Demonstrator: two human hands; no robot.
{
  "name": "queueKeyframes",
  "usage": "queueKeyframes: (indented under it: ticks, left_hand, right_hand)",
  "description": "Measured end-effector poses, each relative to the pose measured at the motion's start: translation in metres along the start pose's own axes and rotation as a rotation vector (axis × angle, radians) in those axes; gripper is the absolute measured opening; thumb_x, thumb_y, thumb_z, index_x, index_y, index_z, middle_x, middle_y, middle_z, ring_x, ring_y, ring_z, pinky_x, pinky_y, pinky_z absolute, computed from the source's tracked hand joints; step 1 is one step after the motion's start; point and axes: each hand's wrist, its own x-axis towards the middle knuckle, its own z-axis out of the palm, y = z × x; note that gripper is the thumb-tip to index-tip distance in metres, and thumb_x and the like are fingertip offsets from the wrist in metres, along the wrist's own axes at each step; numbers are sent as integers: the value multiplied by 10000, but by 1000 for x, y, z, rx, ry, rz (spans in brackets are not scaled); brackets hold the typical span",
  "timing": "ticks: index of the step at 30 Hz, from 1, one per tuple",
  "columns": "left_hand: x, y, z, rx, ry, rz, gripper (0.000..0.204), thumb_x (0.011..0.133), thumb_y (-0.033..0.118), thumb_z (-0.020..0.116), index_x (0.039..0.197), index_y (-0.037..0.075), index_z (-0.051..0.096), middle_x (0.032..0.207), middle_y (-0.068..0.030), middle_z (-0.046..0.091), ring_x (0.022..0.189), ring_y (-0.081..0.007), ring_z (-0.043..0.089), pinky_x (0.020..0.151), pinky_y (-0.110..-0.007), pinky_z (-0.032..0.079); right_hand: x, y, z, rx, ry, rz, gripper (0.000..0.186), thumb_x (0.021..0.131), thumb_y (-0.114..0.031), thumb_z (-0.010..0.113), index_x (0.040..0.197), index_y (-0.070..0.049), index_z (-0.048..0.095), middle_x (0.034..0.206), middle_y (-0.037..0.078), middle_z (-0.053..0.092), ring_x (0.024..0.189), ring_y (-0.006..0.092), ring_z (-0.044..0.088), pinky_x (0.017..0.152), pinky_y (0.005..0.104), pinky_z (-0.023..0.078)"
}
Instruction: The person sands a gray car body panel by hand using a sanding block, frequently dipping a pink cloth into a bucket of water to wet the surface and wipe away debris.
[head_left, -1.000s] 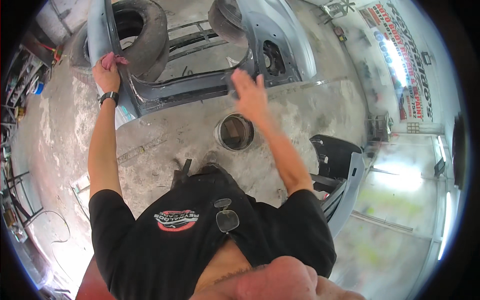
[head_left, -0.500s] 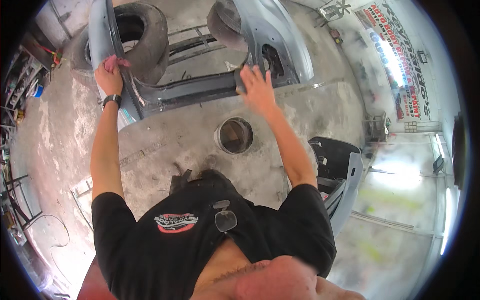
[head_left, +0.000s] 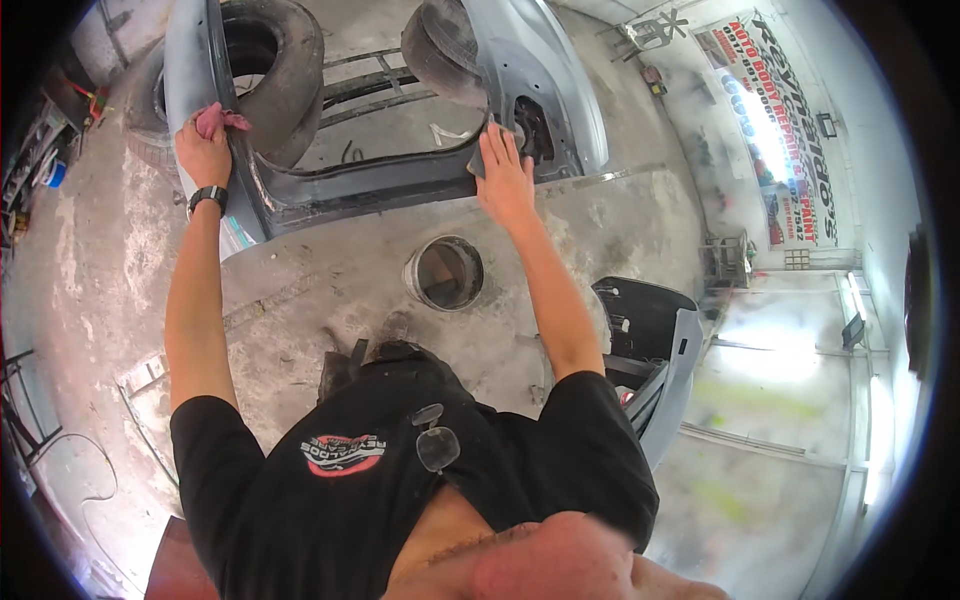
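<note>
A grey car body panel point(head_left: 350, 190) with a large opening lies across the far side of the floor. My left hand point(head_left: 203, 152) is closed around a crumpled pink cloth point(head_left: 218, 121) and rests on the panel's left upright. At the opening's right corner, my right hand point(head_left: 507, 172) presses a dark grey pad point(head_left: 478, 161) against the panel. Its fingers lie stretched out and close together over the pad, hiding most of it.
Worn tyres point(head_left: 297, 90) stand under the panel's left side, and another tyre point(head_left: 437, 55) is at the back. Nearer to me is a round bucket point(head_left: 445, 273). On my right sits a dark and grey car part point(head_left: 655, 345). A printed banner point(head_left: 775, 125) hangs on the right wall.
The whole view has shifted slightly left. The fingers of my right hand, spread and blurred before, now lie closer together on the pad. My left hand keeps the cloth on the upright.
</note>
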Motion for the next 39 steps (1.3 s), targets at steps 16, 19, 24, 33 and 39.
queueKeyframes:
  ticks: [16,19,24,33,39]
  left_hand:
    - [-1,14,-8,-46,21,-27,323,894,257,766,1136,47,724,1056,-215,709,1019,-402,647,906,-480,499]
    - [3,0,-11,29,13,21,343,896,274,760,1161,64,702,1048,-193,691,1021,-391,628,905,-469,497]
    - [1,7,-9,63,40,18,326,905,262,747,1156,63,686,1059,-195,681,1031,-396,627,903,-474,496]
    - [-1,-11,-10,82,37,25,327,884,246,753,1157,76,694,1031,-196,688,1006,-395,636,897,-482,498]
    - [3,10,-10,115,88,52,276,852,281,781,1069,121,725,969,-154,705,979,-375,639,880,-471,511]
  right_hand:
    - [36,22,-3,-50,89,4,804,912,-220,701,1604,-94,312,1697,82,251,1533,353,297,1184,633,310]
    - [41,28,10,44,137,-31,766,943,-230,659,1611,-102,307,1691,106,267,1526,376,308,1204,597,301]
    - [126,39,-1,96,121,-6,677,1026,-347,544,1604,-81,315,1674,142,304,1527,363,319,1202,604,299]
    - [61,48,2,146,37,-192,703,1024,-378,559,1599,-59,312,1695,128,262,1555,327,265,1235,579,244]
    - [-35,-80,-6,150,-9,-231,794,884,-311,705,1542,-6,381,1658,186,310,1524,368,322,1209,617,243]
